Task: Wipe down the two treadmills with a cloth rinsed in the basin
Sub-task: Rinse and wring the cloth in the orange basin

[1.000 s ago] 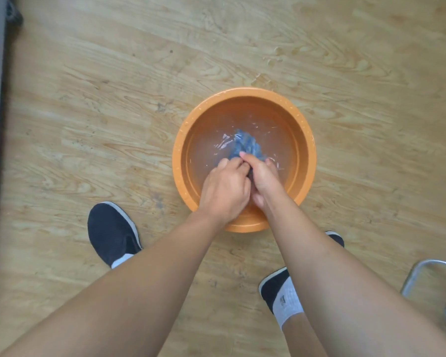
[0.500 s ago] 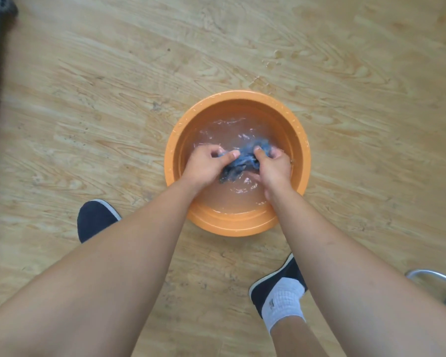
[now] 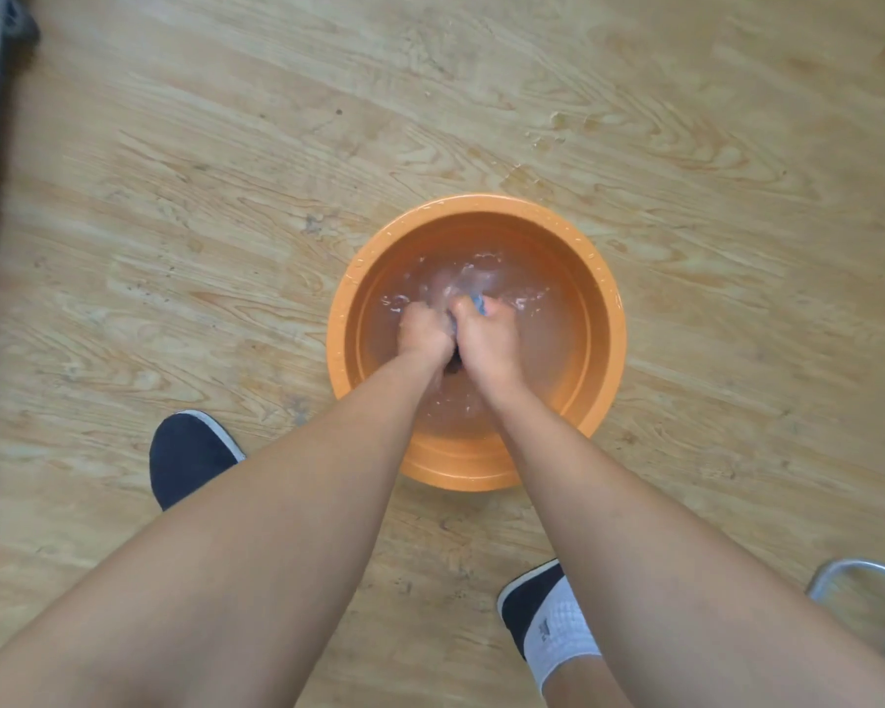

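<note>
Head view: both my hands are down in the water of the orange basin (image 3: 473, 202) on the floor. Left hand (image 3: 425, 332) and right hand (image 3: 486, 339) are pressed together, fingers curled tight round the blue cloth (image 3: 478, 304), which is mostly hidden. I judge this is the rinse stage, with both treadmills left to wipe. Half a second ago the hands were apart with the cloth stretched between them.

We see a smooth orange plastic basin (image 3: 609, 309) on a matt wood-grain floor (image 3: 226, 196). We note a wet blue cloth (image 3: 478, 303) and a shiny metal frame (image 3: 859, 567).
</note>
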{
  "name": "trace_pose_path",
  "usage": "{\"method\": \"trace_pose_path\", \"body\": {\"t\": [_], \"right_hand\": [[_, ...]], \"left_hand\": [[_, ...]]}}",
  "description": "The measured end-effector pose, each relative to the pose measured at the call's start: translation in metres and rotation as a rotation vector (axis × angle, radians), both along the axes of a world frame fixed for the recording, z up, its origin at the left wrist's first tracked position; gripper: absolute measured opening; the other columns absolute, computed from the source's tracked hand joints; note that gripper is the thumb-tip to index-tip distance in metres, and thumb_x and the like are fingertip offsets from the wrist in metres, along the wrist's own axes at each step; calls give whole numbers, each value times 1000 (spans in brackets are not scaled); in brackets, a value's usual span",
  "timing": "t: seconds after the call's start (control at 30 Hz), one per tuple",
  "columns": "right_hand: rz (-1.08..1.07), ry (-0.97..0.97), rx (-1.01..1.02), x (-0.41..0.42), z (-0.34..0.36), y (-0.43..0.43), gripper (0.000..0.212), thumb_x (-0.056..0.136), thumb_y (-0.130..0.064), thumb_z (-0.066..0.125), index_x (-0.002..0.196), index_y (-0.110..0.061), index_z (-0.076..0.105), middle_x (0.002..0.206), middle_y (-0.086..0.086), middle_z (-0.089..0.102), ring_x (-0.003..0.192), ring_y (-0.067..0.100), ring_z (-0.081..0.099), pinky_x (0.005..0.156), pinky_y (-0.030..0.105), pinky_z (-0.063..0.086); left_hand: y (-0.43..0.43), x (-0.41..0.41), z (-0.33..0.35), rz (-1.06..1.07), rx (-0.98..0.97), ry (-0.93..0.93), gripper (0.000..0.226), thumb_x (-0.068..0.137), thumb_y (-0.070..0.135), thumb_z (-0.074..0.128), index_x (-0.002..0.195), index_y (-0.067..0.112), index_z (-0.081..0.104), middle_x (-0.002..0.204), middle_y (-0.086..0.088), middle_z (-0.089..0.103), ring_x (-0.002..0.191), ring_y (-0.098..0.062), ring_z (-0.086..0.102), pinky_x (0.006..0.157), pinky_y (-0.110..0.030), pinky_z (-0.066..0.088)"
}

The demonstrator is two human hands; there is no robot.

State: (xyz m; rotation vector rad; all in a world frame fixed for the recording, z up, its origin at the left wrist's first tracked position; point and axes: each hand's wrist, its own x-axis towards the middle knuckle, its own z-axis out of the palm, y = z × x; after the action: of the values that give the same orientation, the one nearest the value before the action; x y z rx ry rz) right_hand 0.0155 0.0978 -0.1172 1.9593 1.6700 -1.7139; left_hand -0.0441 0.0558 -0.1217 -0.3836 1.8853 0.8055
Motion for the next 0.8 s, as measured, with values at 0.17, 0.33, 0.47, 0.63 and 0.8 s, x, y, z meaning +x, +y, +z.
{"method": "trace_pose_path", "body": {"t": [0.17, 0.33, 0.47, 0.63, 0.8], "right_hand": [[250, -114, -20, -1, -6, 33, 46, 103, -28, 55, 59, -15, 49, 58, -1, 55, 61, 23, 51, 62, 36, 37], [451, -294, -42, 14, -4, 38, 38, 99, -6, 54, 62, -13, 47, 68, 9, 53, 74, 34, 48, 61, 37, 33], [246, -302, 32, 23, -2, 31, 19, 103, -8, 47, 102, -3, 65, 113, 26, 69, 104, 42, 64, 80, 39, 44], [-30, -105, 84, 30, 6, 18, 15, 96, -33, 62, 95, -18, 66, 95, 4, 73, 85, 27, 71, 79, 39, 57], [344, 52, 141, 21, 27, 7, 39, 98, -34, 60, 69, -24, 36, 64, -8, 42, 64, 16, 42, 62, 39, 35]], "left_hand": [[12, 12, 29, 133, 62, -73, 48, 110, 50, 41, 98, 12, 68, 87, -14, 72, 74, -29, 71, 61, -36, 60], [-4, 26, 50, 106, 193, 31, 33, 89, 51, 53, 71, 24, 55, 64, 6, 57, 65, -23, 52, 66, -41, 43], [-20, 23, 37, 229, -11, 130, 26, 79, 51, 52, 91, 29, 55, 92, -4, 69, 87, -31, 64, 93, -56, 57], [-20, 16, 23, 83, -123, 316, 19, 93, 17, 70, 107, 14, 58, 103, -5, 67, 99, -30, 62, 87, -34, 41], [3, 20, 22, 410, 116, -152, 10, 105, 19, 58, 98, 13, 62, 82, -4, 68, 75, -22, 66, 68, -29, 50]]}}
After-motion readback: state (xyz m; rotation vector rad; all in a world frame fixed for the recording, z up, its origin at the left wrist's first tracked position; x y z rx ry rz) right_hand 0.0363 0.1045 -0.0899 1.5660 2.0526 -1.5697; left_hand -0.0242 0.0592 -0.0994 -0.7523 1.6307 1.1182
